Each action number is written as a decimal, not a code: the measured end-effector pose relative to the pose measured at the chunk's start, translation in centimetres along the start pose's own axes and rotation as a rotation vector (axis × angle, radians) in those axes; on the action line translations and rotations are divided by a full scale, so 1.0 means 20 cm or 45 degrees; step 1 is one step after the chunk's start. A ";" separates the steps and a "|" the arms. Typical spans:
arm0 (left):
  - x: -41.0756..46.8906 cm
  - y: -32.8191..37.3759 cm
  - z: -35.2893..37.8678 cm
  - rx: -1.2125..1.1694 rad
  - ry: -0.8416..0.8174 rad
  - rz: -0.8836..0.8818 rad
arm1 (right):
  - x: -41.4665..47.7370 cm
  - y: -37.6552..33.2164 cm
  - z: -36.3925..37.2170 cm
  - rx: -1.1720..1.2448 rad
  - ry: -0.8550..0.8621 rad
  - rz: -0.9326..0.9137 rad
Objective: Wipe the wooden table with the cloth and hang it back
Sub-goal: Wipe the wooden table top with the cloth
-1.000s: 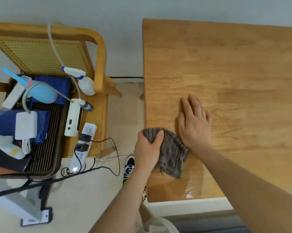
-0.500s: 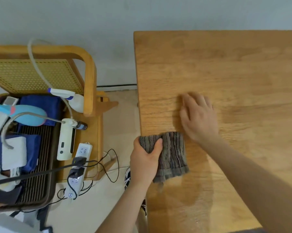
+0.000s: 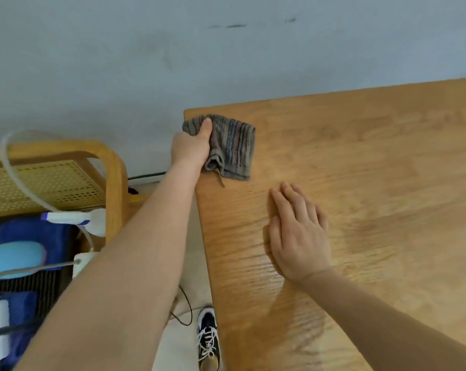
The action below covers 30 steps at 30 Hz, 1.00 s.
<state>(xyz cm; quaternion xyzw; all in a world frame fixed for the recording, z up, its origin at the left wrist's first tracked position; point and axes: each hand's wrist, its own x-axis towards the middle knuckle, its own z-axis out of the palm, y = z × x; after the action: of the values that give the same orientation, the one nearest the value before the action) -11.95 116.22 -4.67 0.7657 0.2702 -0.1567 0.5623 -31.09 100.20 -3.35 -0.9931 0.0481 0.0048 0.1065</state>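
A grey-brown striped cloth (image 3: 234, 145) lies on the far left corner of the wooden table (image 3: 373, 162). My left hand (image 3: 191, 147) grips the cloth's left side at the table's edge, thumb on top, arm stretched out. My right hand (image 3: 297, 231) rests flat on the tabletop nearer to me, fingers slightly spread, holding nothing. A damp sheen shows on the wood just below my right hand.
A wooden chair with a cane back (image 3: 49, 183) stands left of the table, loaded with blue fabric (image 3: 33, 236), a white spray bottle (image 3: 79, 219), a hose and cables. A grey wall (image 3: 226, 54) runs behind. My shoe (image 3: 207, 336) is on the floor by the table's edge.
My left hand has slid the cloth along the table's left edge from the near part to the far corner. My right hand stays flat on the wood.
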 end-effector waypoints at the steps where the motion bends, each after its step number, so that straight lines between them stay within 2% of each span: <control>1: 0.05 0.05 0.00 -0.004 -0.006 0.018 | 0.01 0.00 0.00 0.005 -0.005 0.004; 8: 0.19 0.11 -0.01 0.045 0.006 0.120 | 0.01 0.01 -0.01 0.024 0.021 0.010; 11: 0.04 0.01 0.00 0.138 0.057 0.246 | 0.01 0.00 -0.01 0.029 0.008 0.007; 16: -0.38 -0.26 -0.01 0.171 0.119 0.226 | 0.01 0.00 -0.01 0.029 -0.012 0.022; 19: -0.50 -0.30 0.01 0.238 0.157 0.181 | 0.00 -0.01 -0.01 0.025 -0.013 0.026; 25: -0.21 -0.13 0.02 0.303 0.198 0.007 | -0.01 -0.01 -0.01 0.007 -0.054 -0.013; 28: 0.00 0.05 0.04 0.394 0.245 0.014 | -0.01 0.02 0.01 0.008 -0.038 -0.039; 30: 0.06 0.12 0.06 0.528 0.327 0.094 | 0.03 0.03 0.02 0.019 -0.031 -0.042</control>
<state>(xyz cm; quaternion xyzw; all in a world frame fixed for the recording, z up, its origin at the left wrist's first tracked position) -9.43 114.77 -3.91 0.8878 0.2732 -0.0895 0.3594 -30.53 99.67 -3.79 -0.9928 0.0305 0.0148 0.1147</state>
